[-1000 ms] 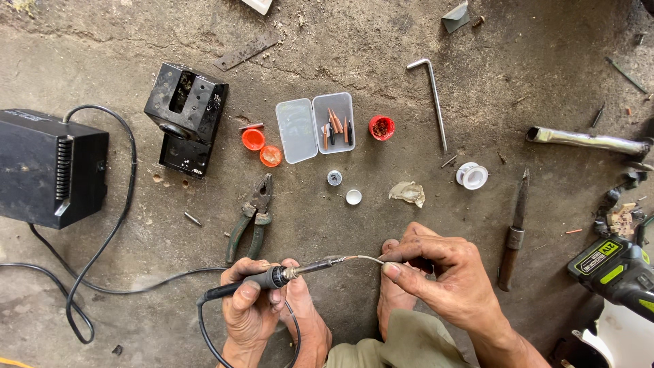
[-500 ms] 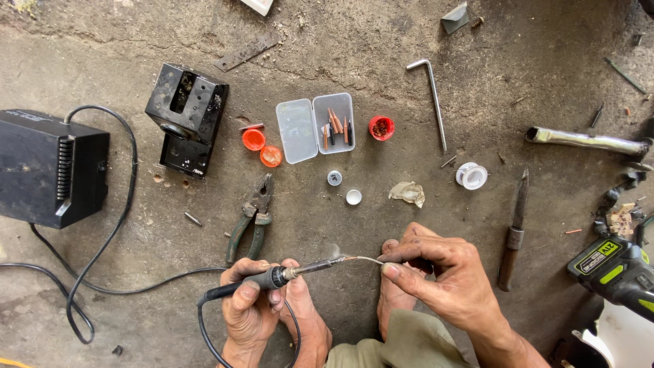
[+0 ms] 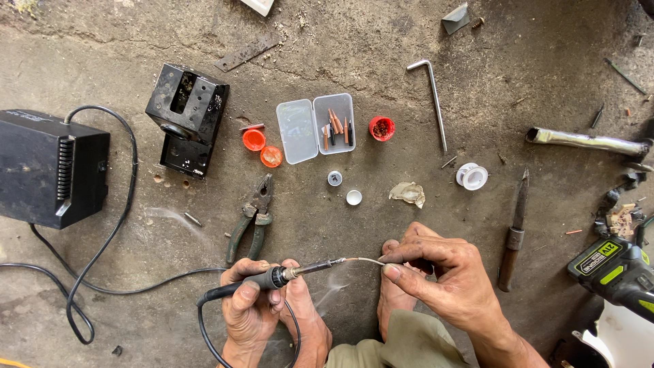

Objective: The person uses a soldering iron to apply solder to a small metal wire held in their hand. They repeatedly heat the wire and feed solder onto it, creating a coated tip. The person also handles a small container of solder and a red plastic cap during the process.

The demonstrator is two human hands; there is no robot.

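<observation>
Left hand (image 3: pixel 255 300): fingers wrapped shut around the black grip of a soldering iron (image 3: pixel 272 278), tip pointing right.
Right hand (image 3: pixel 443 272): thumb and forefinger pinched on a thin silvery wire (image 3: pixel 364 260), other fingers loosely curled.
Contact: iron tip meets the wire's free end, low centre of the concrete floor (image 3: pixel 381 54), above the person's feet.
Smoke: faint wisp under the joint.
Progress: heating looks under way; joint judged unfinished, both hands engaged.
Nearby: green-handled pliers (image 3: pixel 251 219), open clear case of spare tips (image 3: pixel 315 127), black station box (image 3: pixel 51 167), solder spool (image 3: pixel 471 176).
</observation>
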